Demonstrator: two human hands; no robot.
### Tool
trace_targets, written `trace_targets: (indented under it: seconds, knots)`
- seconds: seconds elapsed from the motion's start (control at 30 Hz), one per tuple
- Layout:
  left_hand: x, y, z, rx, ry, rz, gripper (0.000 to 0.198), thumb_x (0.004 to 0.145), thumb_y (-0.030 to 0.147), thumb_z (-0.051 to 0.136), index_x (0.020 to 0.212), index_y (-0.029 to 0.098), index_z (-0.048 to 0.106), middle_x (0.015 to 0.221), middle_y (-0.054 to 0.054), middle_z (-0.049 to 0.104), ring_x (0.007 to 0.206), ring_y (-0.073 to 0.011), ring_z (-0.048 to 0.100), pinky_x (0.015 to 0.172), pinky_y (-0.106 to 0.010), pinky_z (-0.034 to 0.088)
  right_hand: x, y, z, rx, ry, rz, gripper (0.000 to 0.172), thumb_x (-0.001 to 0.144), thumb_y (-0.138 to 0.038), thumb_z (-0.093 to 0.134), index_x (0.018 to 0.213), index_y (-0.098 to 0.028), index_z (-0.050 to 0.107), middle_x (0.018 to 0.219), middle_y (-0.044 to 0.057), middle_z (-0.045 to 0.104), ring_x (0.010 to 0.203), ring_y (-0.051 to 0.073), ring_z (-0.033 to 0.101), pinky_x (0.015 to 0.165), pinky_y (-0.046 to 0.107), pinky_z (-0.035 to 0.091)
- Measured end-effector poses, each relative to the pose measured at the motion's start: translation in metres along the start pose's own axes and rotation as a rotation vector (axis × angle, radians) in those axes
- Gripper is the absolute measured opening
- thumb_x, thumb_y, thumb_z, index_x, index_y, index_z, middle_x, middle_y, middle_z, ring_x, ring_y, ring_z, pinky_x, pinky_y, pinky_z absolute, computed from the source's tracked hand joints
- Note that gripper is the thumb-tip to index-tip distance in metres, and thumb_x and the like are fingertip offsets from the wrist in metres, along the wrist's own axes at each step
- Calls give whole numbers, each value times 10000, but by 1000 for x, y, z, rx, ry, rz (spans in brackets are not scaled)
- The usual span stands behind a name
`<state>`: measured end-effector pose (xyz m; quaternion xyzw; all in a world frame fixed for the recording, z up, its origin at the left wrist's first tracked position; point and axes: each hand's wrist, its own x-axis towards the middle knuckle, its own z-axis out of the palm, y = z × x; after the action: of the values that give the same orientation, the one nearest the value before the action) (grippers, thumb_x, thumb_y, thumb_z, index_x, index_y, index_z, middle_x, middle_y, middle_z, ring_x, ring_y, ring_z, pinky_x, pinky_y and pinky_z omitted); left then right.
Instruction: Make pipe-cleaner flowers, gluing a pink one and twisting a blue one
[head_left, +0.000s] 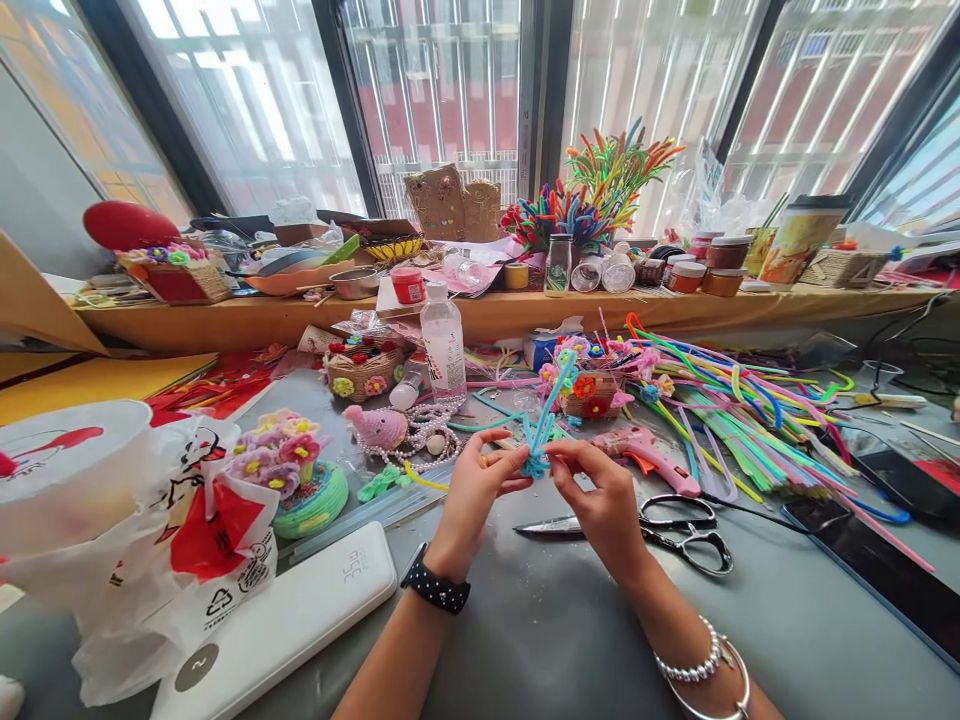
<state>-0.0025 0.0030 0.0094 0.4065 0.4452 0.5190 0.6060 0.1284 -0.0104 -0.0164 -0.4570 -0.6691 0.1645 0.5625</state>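
Between my two hands, just above the grey table, is a light blue pipe cleaner piece [537, 452], bent into small loops at the bottom with long stems sticking up. My left hand [484, 478] pinches its looped part from the left, thumb and fingers closed on it. From the right, my right hand [596, 490] grips the same piece between thumb and fingertips. Exactly where the fingertips press is too small to make out. Beneath my right hand lie black-handled scissors [686, 532], their blades pointing left and partly covered. A pink glue gun [649, 455] rests just behind them.
Loose coloured pipe cleaners [750, 430] spread over the right side, near a dark phone [885, 570]. A white power bank [300, 620] and a plastic bag [202, 540] occupy the left. A clear bottle [443, 345] and flower basket [592, 393] stand behind my hands.
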Motion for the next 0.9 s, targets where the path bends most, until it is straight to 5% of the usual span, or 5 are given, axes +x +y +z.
trace_targets:
  seconds: [0.53, 0.9]
  knots:
    - [-1, 2, 1, 5, 33, 14, 368, 593, 237, 673, 877, 141, 459, 534, 34, 559, 483, -85, 549, 532, -224, 482, -1, 0, 0, -101, -35, -182, 217, 776, -125, 461, 883, -243, 608, 772, 20, 601, 732, 148, 557, 665, 261, 443]
    - [-1, 0, 1, -51, -8, -6, 386, 583, 187, 682, 891, 135, 454, 633, -3, 600, 609, -101, 573, 613, -240, 482, -2, 3, 0, -109, -46, -152, 237, 785, -132, 449, 888, -254, 625, 790, 29, 608, 754, 156, 560, 695, 281, 446]
